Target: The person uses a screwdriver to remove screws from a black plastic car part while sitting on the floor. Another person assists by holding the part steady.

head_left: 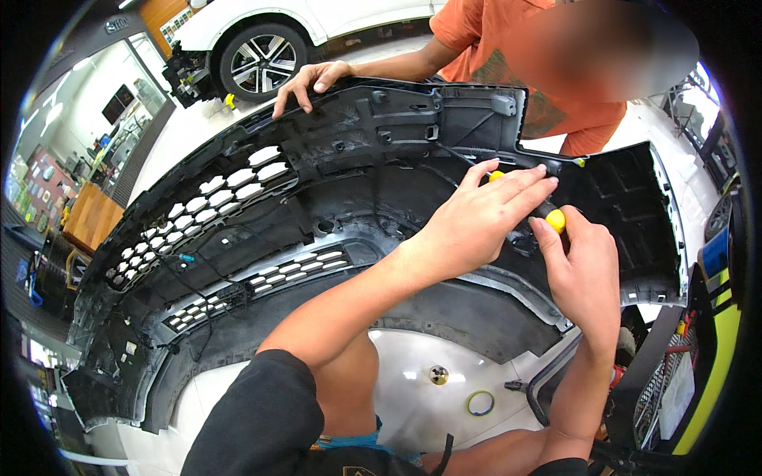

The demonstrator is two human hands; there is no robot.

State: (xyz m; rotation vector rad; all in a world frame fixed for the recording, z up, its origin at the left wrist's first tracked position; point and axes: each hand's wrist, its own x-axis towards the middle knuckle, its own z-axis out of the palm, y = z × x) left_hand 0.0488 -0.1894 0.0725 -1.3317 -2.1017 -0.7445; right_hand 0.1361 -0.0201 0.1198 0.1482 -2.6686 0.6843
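Observation:
A black car bumper cover [381, 186] stands with its inner side toward me. My right hand [583, 274] pinches the yellow end of a screwdriver [556, 219] between thumb and fingers. My left hand [468, 222] lies over the front of the same tool, its fingers across the dark handle, with a second yellow part showing beside them. A thin shaft runs to the upper left, toward the bumper's ribbed inner face; its tip is hard to make out. Another person's hand [311, 86] rests on the bumper's upper edge.
A person in an orange shirt [492, 55] stands behind the bumper. A white car [317, 20] with a spoked wheel [263, 62] is farther back. On the floor lie a ring of tape [480, 403] and a small round metal thing [438, 374]. A tool cart [675, 373] stands at right.

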